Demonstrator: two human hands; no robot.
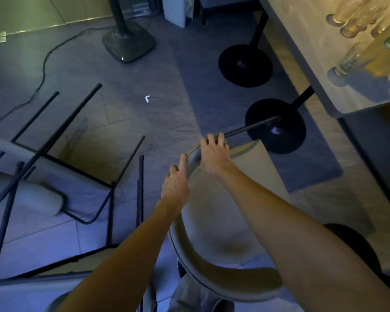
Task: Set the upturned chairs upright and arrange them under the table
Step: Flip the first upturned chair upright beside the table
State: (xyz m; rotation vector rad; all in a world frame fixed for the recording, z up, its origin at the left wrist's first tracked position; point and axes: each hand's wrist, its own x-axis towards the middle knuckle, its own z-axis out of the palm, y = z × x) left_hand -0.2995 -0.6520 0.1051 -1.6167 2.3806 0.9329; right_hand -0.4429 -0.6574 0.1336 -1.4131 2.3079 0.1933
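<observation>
The right hand (214, 154) grips the chair (252, 176) (its dark leg); left hand (176, 185) touches its edge, grip unclear.

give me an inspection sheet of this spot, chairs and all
surface: grey tiled floor, dim bluish light
job's things: chair in hand beside the table; upturned chairs on the left, legs up
clutter: white scrap on the floor; bottles on the table
grippers: right hand grips the chair's dark frame; left hand at the seat edge, index finger straight, grip unclear
cables: black cable across the floor, far left
surroundings: stand base; round black table feet
</observation>
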